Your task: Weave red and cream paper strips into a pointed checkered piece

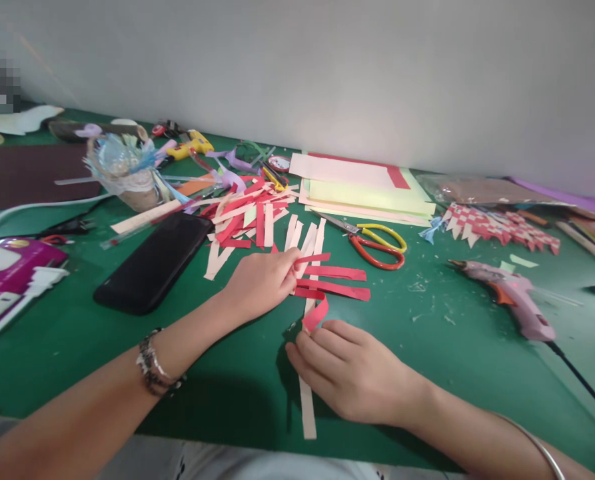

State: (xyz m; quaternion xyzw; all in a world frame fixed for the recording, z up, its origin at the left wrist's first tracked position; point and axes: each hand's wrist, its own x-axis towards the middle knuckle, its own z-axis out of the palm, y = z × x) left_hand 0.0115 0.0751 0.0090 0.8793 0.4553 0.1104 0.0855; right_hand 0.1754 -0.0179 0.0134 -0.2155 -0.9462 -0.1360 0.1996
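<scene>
Several red paper strips [344,289] cross pale pink paper strips [308,417] on the green table, partly interlaced. My left hand [264,277] is closed at the crossing, its fingertips pinching the strips together and hiding part of them. Lower down, my right hand [354,373] is closed, thumb and forefinger on the end of a curled red paper strip [318,312] that bends over a long pale one. Just beyond my left hand lies a loose pile of red and pale strips [247,217].
Scissors [377,243] lie open behind the strips, near stacked coloured paper [367,193]. A pink glue gun [514,297] with a cord and a woven red-and-white piece [502,227] are at right. A black phone [154,263] and a purple power strip [14,273] are at left.
</scene>
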